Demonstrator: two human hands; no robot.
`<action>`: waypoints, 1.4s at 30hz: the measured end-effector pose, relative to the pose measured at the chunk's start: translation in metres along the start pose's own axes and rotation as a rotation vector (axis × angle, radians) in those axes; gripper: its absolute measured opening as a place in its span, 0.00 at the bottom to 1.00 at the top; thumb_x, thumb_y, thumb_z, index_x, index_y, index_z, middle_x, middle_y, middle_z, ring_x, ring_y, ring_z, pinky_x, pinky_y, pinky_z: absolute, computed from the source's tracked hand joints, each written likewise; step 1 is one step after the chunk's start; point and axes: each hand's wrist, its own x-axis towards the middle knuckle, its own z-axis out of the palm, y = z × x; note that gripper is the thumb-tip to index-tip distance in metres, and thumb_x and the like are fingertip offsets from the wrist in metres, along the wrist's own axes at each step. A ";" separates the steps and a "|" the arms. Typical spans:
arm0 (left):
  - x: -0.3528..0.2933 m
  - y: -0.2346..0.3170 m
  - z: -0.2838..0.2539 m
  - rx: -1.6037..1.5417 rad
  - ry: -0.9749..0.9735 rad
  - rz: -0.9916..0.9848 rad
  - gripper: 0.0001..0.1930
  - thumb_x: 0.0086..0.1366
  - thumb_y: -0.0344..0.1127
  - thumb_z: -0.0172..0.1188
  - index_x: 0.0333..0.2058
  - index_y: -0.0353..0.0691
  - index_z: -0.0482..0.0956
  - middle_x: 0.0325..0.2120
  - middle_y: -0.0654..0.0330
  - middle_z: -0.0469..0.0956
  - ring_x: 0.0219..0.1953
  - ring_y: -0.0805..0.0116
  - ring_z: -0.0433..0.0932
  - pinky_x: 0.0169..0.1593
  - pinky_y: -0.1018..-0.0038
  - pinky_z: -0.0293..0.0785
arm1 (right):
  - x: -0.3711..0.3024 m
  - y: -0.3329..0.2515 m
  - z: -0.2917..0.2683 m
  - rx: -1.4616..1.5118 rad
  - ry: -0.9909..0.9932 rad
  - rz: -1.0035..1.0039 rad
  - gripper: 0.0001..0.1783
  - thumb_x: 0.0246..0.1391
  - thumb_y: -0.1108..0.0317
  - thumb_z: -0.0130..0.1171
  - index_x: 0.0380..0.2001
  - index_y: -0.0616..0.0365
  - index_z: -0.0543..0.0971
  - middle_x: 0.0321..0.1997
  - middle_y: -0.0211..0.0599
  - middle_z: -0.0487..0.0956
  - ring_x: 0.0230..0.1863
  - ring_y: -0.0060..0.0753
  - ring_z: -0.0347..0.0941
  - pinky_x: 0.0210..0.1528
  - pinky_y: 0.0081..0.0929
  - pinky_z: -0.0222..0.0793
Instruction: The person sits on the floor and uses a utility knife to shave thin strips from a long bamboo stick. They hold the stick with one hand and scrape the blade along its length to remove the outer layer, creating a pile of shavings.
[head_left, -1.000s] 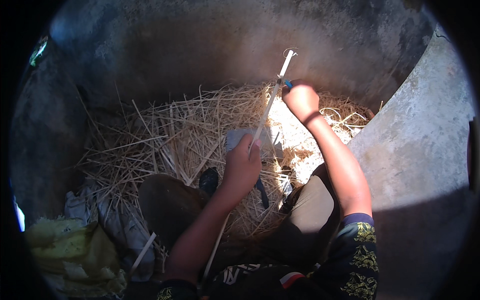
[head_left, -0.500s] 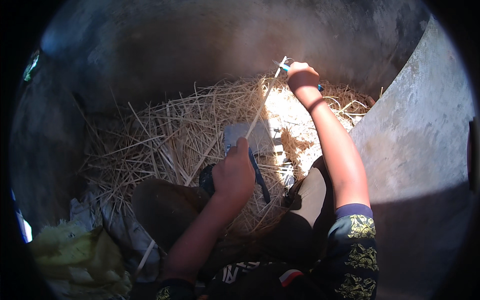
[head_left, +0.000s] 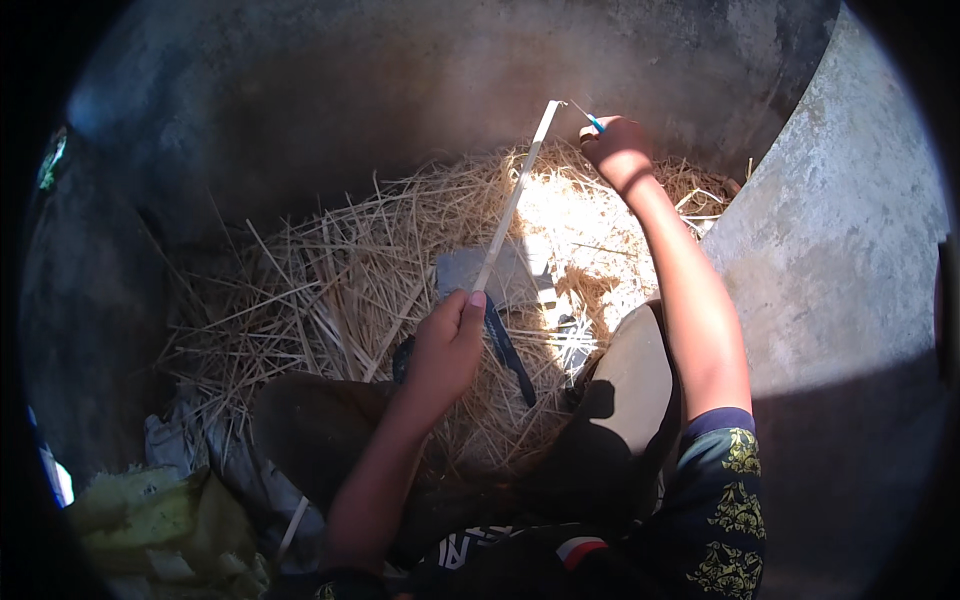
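Observation:
My left hand (head_left: 447, 345) is closed around the lower end of a long, pale, flat strip (head_left: 515, 195) that looks like bamboo or wood. The strip slants up and away, and a small curl shows at its far tip. Past that tip and to the right, my right hand (head_left: 620, 152) grips a small knife (head_left: 596, 124) with a blue handle. Its thin blade points up and left, close to the strip's end; whether the two touch, I cannot tell.
Pale shavings (head_left: 340, 250) lie heaped inside a curved grey wall (head_left: 350, 110). A flat grey block (head_left: 470, 270) sits among them, near a long dark object (head_left: 508, 350). A yellow-green sack (head_left: 160, 520) is at lower left, and a light wall (head_left: 840, 220) rises on the right.
My right hand with the knife has moved slightly right, off the strip's tip. My left hand has shifted a little left and down, and the strip's broad face now shows.

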 end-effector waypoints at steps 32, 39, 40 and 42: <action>-0.003 0.025 -0.015 0.331 0.112 0.007 0.18 0.75 0.43 0.44 0.32 0.32 0.70 0.17 0.45 0.71 0.21 0.44 0.73 0.28 0.56 0.66 | -0.013 -0.059 0.025 0.043 -0.100 -0.035 0.20 0.52 0.49 0.62 0.36 0.55 0.79 0.37 0.47 0.82 0.42 0.48 0.80 0.46 0.40 0.75; -0.003 0.025 -0.014 0.299 0.130 0.028 0.18 0.74 0.43 0.45 0.31 0.33 0.71 0.16 0.46 0.71 0.20 0.46 0.73 0.28 0.58 0.66 | -0.013 -0.036 0.025 0.089 -0.084 -0.063 0.21 0.52 0.53 0.64 0.40 0.58 0.77 0.38 0.48 0.82 0.44 0.48 0.80 0.48 0.40 0.76; -0.002 0.024 -0.014 0.297 0.136 0.028 0.18 0.74 0.43 0.45 0.31 0.33 0.71 0.16 0.47 0.71 0.20 0.47 0.73 0.28 0.58 0.66 | -0.012 -0.034 0.023 0.083 -0.085 -0.066 0.21 0.52 0.53 0.64 0.40 0.58 0.77 0.38 0.48 0.82 0.44 0.48 0.80 0.48 0.40 0.76; -0.002 0.023 -0.016 0.279 0.154 0.041 0.19 0.74 0.44 0.46 0.31 0.33 0.71 0.16 0.48 0.70 0.19 0.49 0.72 0.27 0.59 0.65 | -0.012 -0.031 0.022 0.079 -0.090 -0.070 0.21 0.52 0.53 0.64 0.41 0.57 0.77 0.38 0.47 0.82 0.44 0.48 0.80 0.48 0.39 0.76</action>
